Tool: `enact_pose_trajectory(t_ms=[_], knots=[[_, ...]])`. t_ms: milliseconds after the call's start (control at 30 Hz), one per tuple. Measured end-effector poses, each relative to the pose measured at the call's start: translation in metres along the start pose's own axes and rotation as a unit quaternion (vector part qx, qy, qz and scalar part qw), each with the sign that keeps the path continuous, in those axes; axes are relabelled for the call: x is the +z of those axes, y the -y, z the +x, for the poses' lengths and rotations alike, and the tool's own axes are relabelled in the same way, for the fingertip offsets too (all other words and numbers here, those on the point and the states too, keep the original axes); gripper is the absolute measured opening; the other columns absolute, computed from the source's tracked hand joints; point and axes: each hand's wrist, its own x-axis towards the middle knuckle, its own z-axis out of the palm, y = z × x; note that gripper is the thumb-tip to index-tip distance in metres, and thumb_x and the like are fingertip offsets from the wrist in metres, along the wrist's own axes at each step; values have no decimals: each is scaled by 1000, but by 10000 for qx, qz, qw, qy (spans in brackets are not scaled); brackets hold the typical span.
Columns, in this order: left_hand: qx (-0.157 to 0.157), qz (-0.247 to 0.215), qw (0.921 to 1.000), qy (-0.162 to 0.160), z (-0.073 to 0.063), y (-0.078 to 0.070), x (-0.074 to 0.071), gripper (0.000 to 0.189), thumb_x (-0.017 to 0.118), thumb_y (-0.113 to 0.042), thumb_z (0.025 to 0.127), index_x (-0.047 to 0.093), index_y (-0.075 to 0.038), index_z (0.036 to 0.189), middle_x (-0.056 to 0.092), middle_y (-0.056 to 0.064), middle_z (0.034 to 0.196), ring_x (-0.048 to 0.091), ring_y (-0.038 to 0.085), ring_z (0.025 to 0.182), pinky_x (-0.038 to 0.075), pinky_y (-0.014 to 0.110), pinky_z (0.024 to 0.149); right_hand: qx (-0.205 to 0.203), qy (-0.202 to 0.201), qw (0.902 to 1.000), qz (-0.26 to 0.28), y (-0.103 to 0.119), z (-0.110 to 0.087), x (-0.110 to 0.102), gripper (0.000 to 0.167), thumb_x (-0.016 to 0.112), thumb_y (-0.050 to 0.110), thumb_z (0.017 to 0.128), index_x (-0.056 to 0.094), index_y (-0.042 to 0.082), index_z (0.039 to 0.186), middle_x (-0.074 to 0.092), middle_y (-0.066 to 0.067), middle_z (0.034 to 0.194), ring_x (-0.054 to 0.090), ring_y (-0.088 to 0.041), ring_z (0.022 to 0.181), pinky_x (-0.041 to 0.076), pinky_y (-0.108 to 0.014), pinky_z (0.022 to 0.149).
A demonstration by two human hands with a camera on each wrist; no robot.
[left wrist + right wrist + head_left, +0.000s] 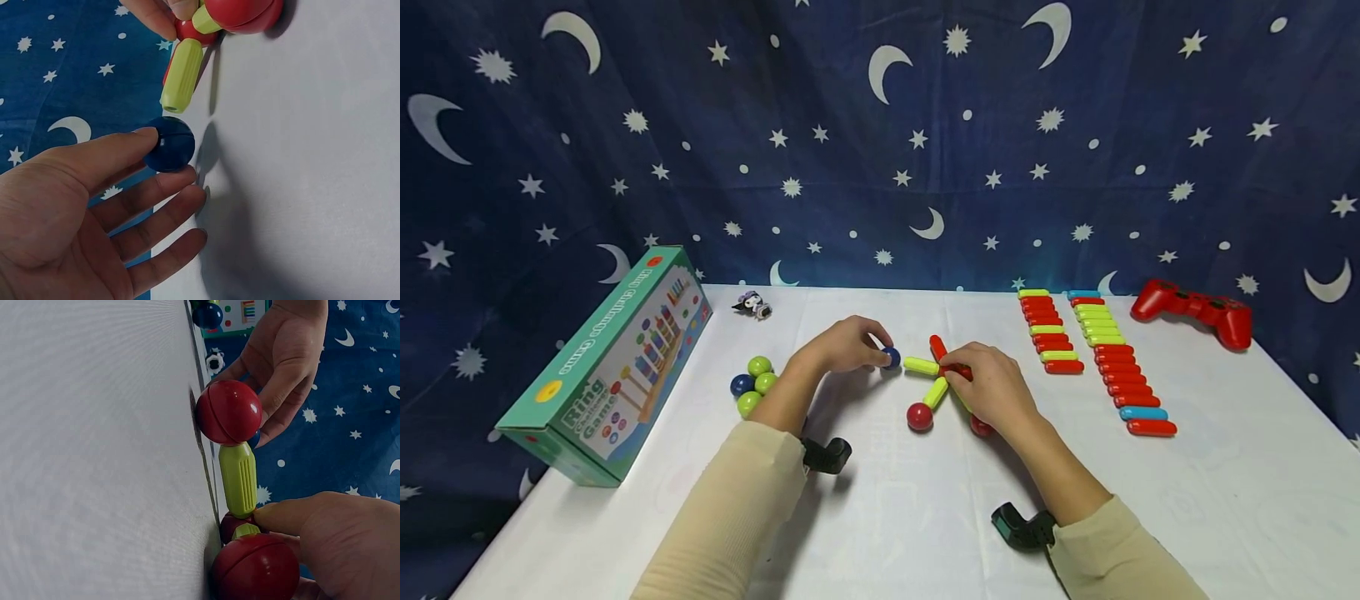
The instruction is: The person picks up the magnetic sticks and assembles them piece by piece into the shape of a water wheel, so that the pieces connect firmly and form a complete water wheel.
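Two tan sleeves (730, 500) lie behind the hands, with a black band (827, 456) at the left wrist. The shape made of sticks and balls is under the right hand (992, 387). One red ball (920, 417) is just left of that hand, and another (981, 427) peeks out below it. The right hand's thumb and finger pinch the shape's middle. The left hand (850, 343) pinches a blue ball (174, 147) with its thumb and finger, and its other fingers are loosely spread. A green stick (921, 366) points at that ball, a little gap away. Left of the left hand are loose balls (765, 383) and a big box (617, 367). Past the right hand are rows of sticks (1117, 359). Farther, a little doll (751, 305) is ahead of the left hand, and a red game controller (1193, 308) is beyond the right. A starry cloth (850, 133) hangs behind everything.
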Motion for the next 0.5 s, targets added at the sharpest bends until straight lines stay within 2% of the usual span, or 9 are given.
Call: enact_pose_trajectory(t_ms=[200,333,500], knots=[[-8,-92,9999,48,-2,-2,4,30,72,-14,95,70,-5,124,74,11,104,70,25,88,49,24,74,-70,15,10000,-13,0,-1,1,24,76,18,93,79,14,116,74,-10,119,65,-34,118,48,-59,105],[40,16,10000,78,-5,-2,1,32,72,-16,96,69,-5,126,74,11,107,71,25,91,51,26,77,-65,-18,10000,0,-1,-1,2,23,77,18,93,79,15,116,74,-9,119,65,-34,118,47,-60,106],[195,175,9995,-170,-11,3,-7,35,71,-17,95,69,-5,128,75,12,106,71,23,91,52,31,82,-118,-77,9999,40,-2,0,2,22,76,18,93,79,15,115,75,-9,119,65,-34,118,47,-59,106]])
